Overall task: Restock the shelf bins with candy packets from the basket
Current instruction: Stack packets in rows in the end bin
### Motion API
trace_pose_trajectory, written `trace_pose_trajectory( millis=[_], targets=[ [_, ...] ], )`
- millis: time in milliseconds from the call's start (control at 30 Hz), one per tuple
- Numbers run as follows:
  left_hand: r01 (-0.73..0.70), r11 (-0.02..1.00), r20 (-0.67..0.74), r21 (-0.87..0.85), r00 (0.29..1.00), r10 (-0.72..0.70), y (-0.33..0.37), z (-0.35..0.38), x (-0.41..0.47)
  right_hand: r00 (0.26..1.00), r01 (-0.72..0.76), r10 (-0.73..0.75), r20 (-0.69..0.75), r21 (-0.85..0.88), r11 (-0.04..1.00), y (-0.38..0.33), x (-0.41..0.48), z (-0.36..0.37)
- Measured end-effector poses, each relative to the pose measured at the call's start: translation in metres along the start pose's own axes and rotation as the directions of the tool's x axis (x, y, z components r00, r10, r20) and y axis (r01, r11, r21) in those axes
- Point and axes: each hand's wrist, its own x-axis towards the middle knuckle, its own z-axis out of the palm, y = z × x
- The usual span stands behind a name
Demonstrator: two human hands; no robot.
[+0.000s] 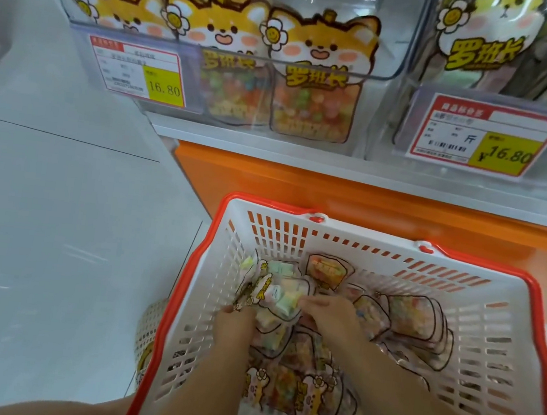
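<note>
- Heaped loose in the basket (379, 250), below the shelf bin (350, 1) and in front of the orange shelf base: candy packets (281, 293), some bunched and lifted toward the far-left corner, others flat and overlapping along the right wall and near edge.
- Probably light one by one, somewhat heavier as a bunch.
- Wrapped in clear glossy film, so likely slick and quick to fan out or slide off one another.
- Soft and floppy at the shaped printed top, lumpier and firmer lower down around the sweets; not fragile by the look, yet better not squeezed hard.
- Best taken across the filled lower part, thumb on one face and fingers on the other, edges squared up first.
- Avoid holding by the thin top alone: likely to droop and splay.
- Left hand (234, 325) low in the basket, fingers (228, 308) curled down round the near-left side of the bunch, tips buried in film.
- Right hand (329, 314) just beside it, fingers (305, 301) bent leftward, pinching the bunch's right edge.
- Bunch caught between both hands, touching both; other packets under and beside the wrists, not held.
- Too blurred at the fingertips to count the packets gripped.
</note>
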Motion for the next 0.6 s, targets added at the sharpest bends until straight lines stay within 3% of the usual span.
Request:
trace_pose_trajectory(
  millis=[100,200,267,367,600],
  targets=[
    [0.092,0.983,0.045,-0.158,0.995,-0.085,0.005,0.004,0.007,0.997,0.014,-0.017,-0.070,-0.044,0.999,0.014,-0.001,0.002],
    [0.176,0.952,0.117,-0.250,0.982,-0.151,-0.013,0.008,0.051,0.996,-0.038,0.041,-0.074,0.041,0.998,0.013,-0.005,0.001],
    [0.251,0.947,0.207,-0.198,0.955,-0.210,-0.031,0.015,0.083,0.995,-0.084,0.090,-0.041,0.129,0.988,0.012,-0.005,0.000],
    [0.280,0.946,0.132,-0.161,0.956,-0.260,-0.032,0.026,0.093,0.998,-0.063,0.060,0.037,0.111,0.992,0.007,-0.008,-0.005],
    [0.169,0.924,0.209,-0.343,0.973,-0.100,0.010,0.031,0.002,0.994,0.052,-0.048,0.093,-0.030,0.998,-0.007,-0.018,-0.016]
  ],
)
